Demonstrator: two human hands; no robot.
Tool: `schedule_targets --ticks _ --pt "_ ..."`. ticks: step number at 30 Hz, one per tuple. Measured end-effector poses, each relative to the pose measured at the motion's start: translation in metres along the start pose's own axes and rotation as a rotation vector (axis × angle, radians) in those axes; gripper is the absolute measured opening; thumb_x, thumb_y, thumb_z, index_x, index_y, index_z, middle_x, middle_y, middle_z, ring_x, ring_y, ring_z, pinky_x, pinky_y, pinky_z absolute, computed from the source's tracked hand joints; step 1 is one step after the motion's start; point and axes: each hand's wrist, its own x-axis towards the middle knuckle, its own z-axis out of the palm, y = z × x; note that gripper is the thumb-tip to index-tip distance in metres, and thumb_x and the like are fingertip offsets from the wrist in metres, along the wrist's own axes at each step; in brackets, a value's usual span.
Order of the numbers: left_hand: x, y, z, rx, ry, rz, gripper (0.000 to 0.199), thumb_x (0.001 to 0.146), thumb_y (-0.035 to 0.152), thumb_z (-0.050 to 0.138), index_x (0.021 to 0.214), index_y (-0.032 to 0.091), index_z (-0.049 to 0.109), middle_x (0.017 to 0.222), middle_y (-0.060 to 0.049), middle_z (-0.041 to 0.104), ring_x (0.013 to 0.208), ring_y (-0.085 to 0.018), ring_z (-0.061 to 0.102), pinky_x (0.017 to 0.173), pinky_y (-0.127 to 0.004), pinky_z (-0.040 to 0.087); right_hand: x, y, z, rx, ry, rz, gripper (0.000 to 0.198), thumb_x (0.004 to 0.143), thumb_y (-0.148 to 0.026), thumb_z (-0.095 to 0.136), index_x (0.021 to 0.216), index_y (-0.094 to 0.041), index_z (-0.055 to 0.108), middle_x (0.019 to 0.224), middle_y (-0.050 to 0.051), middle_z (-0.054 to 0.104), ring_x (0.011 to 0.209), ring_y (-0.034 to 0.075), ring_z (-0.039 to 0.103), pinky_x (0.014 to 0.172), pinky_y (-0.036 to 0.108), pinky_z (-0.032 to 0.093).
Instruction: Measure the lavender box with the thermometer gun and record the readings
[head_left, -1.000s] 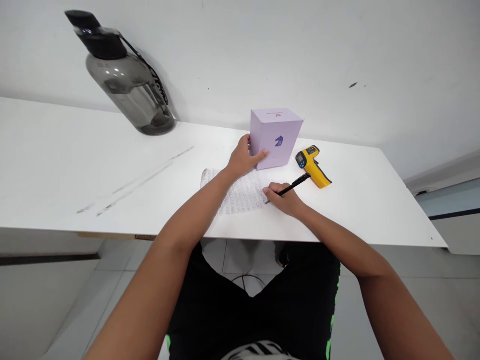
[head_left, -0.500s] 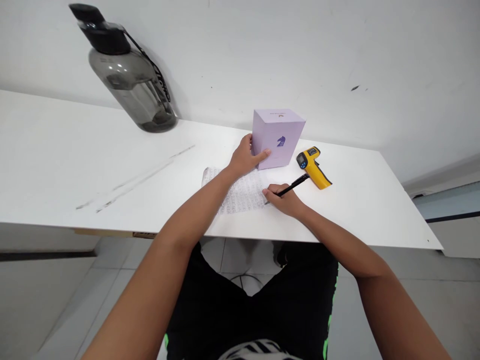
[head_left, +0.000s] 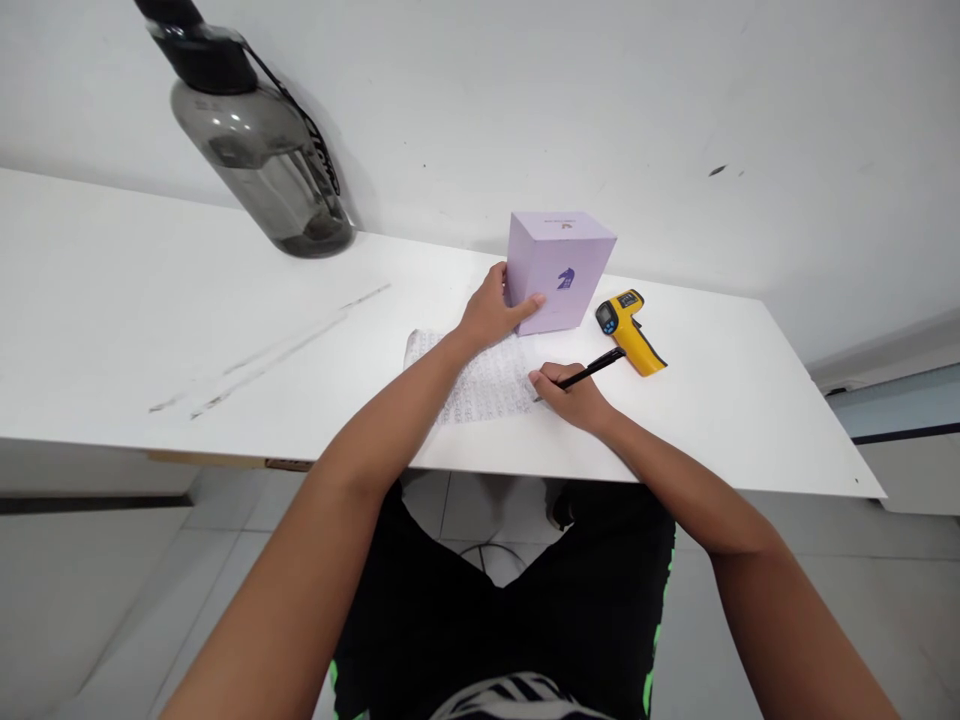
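Note:
My left hand (head_left: 495, 308) grips the lower left side of a lilac box (head_left: 564, 290) with a dark horse-head mark, its thumb across the front face. The box stands upright on the white table. Between my fingers and thumb, my right hand (head_left: 571, 393) holds a black pen (head_left: 596, 369), its tip down at the right edge of a sheet of paper (head_left: 480, 388). Rows of small handwriting cover the sheet, and my left forearm hides part of it. Just right of the box lies a yellow and black infrared thermometer (head_left: 632, 333).
A large smoky-grey water bottle (head_left: 262, 160) with a black lid stands at the back left, near the white wall. Dark scuff lines mark the left part of the white table (head_left: 150, 300). The table's front edge runs just above my lap.
The view has shifted slightly. My right hand and the pen have barely moved, staying at the sheet's right edge. My left hand keeps its hold on the box.

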Motion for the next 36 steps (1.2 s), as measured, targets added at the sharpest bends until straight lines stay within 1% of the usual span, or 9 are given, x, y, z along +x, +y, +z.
schedule_targets --ticks 5,7,11,17,22,26,29,33,36 --pt "-0.002 0.002 -0.001 -0.003 -0.015 -0.004 0.093 0.088 0.081 0.081 0.160 0.031 0.051 0.171 -0.018 0.064 0.150 -0.042 0.067 0.116 -0.054 0.065 -0.001 0.000 -0.001 0.017 -0.065 0.010 0.068 0.100 -0.084 0.056 0.065 -0.028 0.039 0.060 -0.004 0.038 0.061 0.015 0.038 0.061 0.034 0.034" --pt "-0.002 0.002 -0.002 0.003 -0.021 -0.013 0.094 0.088 0.080 0.081 0.161 0.030 0.049 0.173 -0.019 0.062 0.150 -0.043 0.067 0.117 -0.056 0.064 -0.001 0.000 -0.001 0.031 -0.070 0.010 0.067 0.100 -0.082 0.056 0.065 -0.029 0.038 0.060 -0.005 0.037 0.061 0.014 0.037 0.061 0.034 0.034" --pt "-0.001 0.000 -0.002 0.011 -0.024 -0.018 0.099 0.087 0.081 0.082 0.162 0.028 0.047 0.172 -0.022 0.062 0.150 -0.045 0.068 0.119 -0.060 0.062 0.000 0.000 0.001 0.044 -0.029 0.007 0.071 0.099 -0.087 0.056 0.064 -0.028 0.035 0.059 -0.005 0.036 0.060 0.014 0.035 0.060 0.033 0.033" --pt "0.001 -0.003 -0.002 -0.001 -0.031 -0.033 0.100 0.085 0.083 0.083 0.162 0.030 0.046 0.167 -0.022 0.066 0.145 -0.044 0.071 0.115 -0.059 0.064 0.002 0.000 0.003 0.025 0.013 -0.015 0.076 0.097 -0.093 0.054 0.063 -0.028 0.032 0.057 -0.005 0.035 0.058 0.014 0.033 0.058 0.033 0.033" --pt "0.002 -0.004 -0.002 -0.022 -0.030 -0.022 0.099 0.083 0.083 0.084 0.160 0.033 0.047 0.163 -0.019 0.069 0.142 -0.044 0.073 0.114 -0.058 0.065 0.001 0.000 0.002 0.012 0.032 -0.005 0.074 0.098 -0.090 0.055 0.064 -0.029 0.030 0.058 -0.005 0.031 0.059 0.014 0.034 0.059 0.033 0.033" --pt "0.001 -0.001 -0.001 0.008 -0.030 -0.044 0.099 0.085 0.082 0.082 0.161 0.031 0.046 0.166 -0.020 0.068 0.144 -0.044 0.072 0.116 -0.060 0.064 0.000 0.000 0.002 0.020 0.041 -0.008 0.071 0.099 -0.084 0.056 0.064 -0.029 0.029 0.059 -0.005 0.031 0.060 0.014 0.034 0.060 0.033 0.035" --pt "0.001 0.000 -0.001 0.006 -0.032 -0.043 0.101 0.085 0.083 0.082 0.163 0.031 0.046 0.166 -0.020 0.069 0.145 -0.045 0.072 0.116 -0.059 0.064 0.000 0.000 0.002 0.036 0.032 -0.009 0.070 0.100 -0.082 0.057 0.065 -0.029 0.028 0.059 -0.005 0.031 0.059 0.014 0.034 0.060 0.033 0.035" --pt "0.002 -0.004 -0.001 -0.004 -0.029 -0.022 0.107 0.084 0.084 0.082 0.169 0.033 0.043 0.164 -0.018 0.071 0.144 -0.044 0.073 0.115 -0.057 0.065 -0.001 0.000 0.002 0.018 0.034 0.001 0.070 0.099 -0.084 0.057 0.065 -0.029 0.029 0.059 -0.005 0.030 0.060 0.014 0.035 0.059 0.033 0.034" --pt "0.005 -0.009 0.000 -0.007 -0.019 -0.001 0.115 0.084 0.084 0.082 0.176 0.034 0.036 0.162 -0.017 0.073 0.143 -0.043 0.074 0.115 -0.055 0.065 -0.001 0.001 0.003 0.002 0.061 -0.003 0.069 0.100 -0.081 0.056 0.065 -0.029 0.029 0.059 -0.005 0.029 0.061 0.015 0.035 0.060 0.033 0.035"
